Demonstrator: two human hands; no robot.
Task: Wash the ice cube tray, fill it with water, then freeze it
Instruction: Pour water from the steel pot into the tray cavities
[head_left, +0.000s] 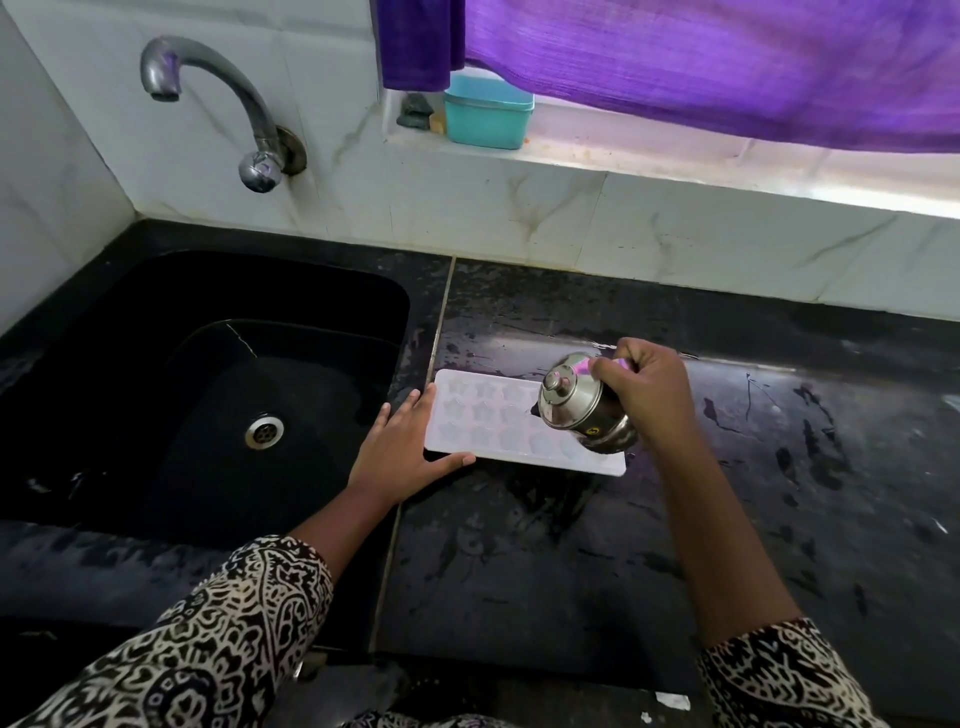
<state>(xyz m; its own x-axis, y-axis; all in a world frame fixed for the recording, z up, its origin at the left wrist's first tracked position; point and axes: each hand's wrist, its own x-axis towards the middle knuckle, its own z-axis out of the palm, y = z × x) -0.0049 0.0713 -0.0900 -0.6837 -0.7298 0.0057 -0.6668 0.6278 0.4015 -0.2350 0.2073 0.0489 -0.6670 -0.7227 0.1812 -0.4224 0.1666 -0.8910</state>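
Note:
A white ice cube tray (483, 415) with star-shaped cells lies flat on the wet black counter, just right of the sink. My left hand (402, 449) rests against the tray's left end, fingers straight, thumb along its near edge. My right hand (647, 392) grips the handle of a small lidded steel jug (576, 408), which is tilted towards the left over the right half of the tray. The jug hides the tray's cells beneath it.
The black sink (208, 395) with its steel drain (265, 431) lies to the left, under a curved wall tap (218, 104). A teal box (488, 111) stands on the window ledge below a purple curtain (727, 62). The wet counter (779, 467) stretches right.

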